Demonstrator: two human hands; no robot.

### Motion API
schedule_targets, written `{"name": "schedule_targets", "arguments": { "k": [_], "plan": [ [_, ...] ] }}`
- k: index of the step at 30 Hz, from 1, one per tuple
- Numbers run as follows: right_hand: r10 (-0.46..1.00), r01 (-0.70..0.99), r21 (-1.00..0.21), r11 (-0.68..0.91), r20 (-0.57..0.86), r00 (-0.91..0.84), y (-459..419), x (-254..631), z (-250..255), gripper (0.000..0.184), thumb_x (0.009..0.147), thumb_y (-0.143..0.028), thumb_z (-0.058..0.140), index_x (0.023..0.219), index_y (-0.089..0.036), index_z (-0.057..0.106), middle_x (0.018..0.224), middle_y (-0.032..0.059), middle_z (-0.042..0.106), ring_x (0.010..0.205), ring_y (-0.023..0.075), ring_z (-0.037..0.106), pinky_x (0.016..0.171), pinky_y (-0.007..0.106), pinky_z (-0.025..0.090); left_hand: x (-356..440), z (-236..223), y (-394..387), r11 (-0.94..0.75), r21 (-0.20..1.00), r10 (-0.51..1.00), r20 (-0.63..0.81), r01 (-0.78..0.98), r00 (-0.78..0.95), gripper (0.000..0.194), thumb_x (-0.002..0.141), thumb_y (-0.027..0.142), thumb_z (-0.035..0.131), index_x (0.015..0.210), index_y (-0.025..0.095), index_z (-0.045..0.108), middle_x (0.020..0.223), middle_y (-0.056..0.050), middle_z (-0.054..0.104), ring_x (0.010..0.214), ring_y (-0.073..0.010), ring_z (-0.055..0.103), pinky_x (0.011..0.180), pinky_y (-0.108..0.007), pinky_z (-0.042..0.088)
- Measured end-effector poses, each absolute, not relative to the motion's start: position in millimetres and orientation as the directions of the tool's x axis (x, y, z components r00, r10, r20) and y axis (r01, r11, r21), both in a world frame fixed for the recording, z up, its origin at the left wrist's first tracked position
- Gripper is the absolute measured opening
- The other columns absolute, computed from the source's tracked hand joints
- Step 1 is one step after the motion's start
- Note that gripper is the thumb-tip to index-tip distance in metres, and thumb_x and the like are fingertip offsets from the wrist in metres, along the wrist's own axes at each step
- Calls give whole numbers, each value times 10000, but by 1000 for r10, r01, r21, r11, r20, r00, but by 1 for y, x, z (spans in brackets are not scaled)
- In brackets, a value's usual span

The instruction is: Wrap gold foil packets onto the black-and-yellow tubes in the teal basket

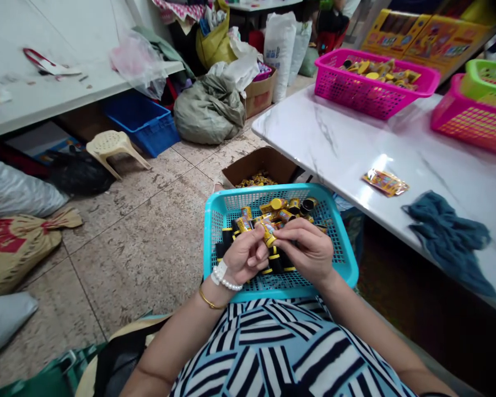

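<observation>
A small yellow printed tube [268, 232] is pinched between my two hands above a turquoise plastic basket [281, 291] on my lap. My left hand [246, 255] closes thumb and finger on one side of it, with the other fingers curled. From the right, my right hand [310, 248] grips the tube's yellow end with the fingertips. Inside the basket lie several small black cylinders with yellow rims [276, 263] and several yellow-labelled ones [278, 204]. My fingers hide part of the held tube.
A cardboard box [287, 160] holding similar small pieces stands behind the basket. On the white marbled table [306, 132] at right are a pink basket [380, 105] of yellow pieces, a flat packet [385, 182] and a blue cloth [446, 237]. A stool [113, 144] stands at left.
</observation>
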State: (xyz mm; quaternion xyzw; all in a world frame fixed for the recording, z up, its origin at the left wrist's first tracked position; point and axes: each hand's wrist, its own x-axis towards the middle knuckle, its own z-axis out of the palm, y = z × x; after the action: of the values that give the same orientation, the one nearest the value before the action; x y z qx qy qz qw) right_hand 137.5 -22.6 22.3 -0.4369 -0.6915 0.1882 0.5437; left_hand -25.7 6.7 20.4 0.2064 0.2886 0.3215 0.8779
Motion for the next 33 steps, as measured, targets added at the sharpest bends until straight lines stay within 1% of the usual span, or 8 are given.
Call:
{"name": "schedule_targets", "arguments": {
  "k": [7,11,17,20,22,25,30,33],
  "plan": [
    [797,467,-684,560,598,-79,-23,135,20,237,848,-162,711,1064,-257,725,933,52,674,872,187,655,771,346,564,-27,15,7,695,599,673,-350,-397,652,390,801,492,733,812,156,537,345,113,404,252,-17,203,287,-120,194],
    [740,441,-642,627,668,-80,-23,132,18,226,825,-78,703,968,-248,745,773,14,630,698,143,611,622,285,522,-26,11,6,703,587,678,-385,-401,626,421,761,502,766,765,166,512,343,118,397,255,-15,216,284,-114,198],
    [790,484,-663,571,604,-106,-20,133,16,277,836,-118,714,1077,-254,730,940,60,672,882,192,649,772,359,558,-26,9,6,724,560,668,-425,-403,611,418,771,517,746,720,150,554,345,93,422,250,-17,238,284,-126,214],
    [751,483,-621,618,649,-126,-19,135,15,212,828,-111,717,978,-259,747,833,29,667,779,169,640,707,336,554,-26,7,7,731,536,669,-443,-422,597,490,807,511,701,562,159,466,314,71,388,244,-14,239,282,-131,202],
    [747,501,-620,604,659,-84,-20,135,13,168,831,-115,707,916,-256,743,785,17,653,738,161,630,680,326,549,-26,6,9,717,532,689,-437,-450,579,448,794,461,727,587,157,471,335,76,410,248,-9,236,281,-127,193],
    [831,498,-740,452,552,67,-23,132,7,153,841,-186,709,982,-246,706,853,30,674,793,176,654,733,345,574,-25,7,11,677,542,732,-421,-498,536,367,738,399,794,738,159,515,400,104,466,258,0,224,283,-116,180],
    [971,232,-965,119,162,175,-25,124,-3,326,769,-320,791,1014,-228,596,907,26,687,772,172,696,715,324,610,-24,5,10,644,612,754,-407,-459,516,449,706,499,796,795,176,498,454,89,528,268,0,242,288,-124,205],
    [971,295,-944,148,195,137,-23,124,-1,232,794,-302,764,950,-224,612,916,32,681,777,170,689,735,329,608,-28,0,12,587,735,782,-407,-339,472,464,763,602,705,824,183,516,432,86,503,264,-20,280,289,-136,207]
  ]
}}
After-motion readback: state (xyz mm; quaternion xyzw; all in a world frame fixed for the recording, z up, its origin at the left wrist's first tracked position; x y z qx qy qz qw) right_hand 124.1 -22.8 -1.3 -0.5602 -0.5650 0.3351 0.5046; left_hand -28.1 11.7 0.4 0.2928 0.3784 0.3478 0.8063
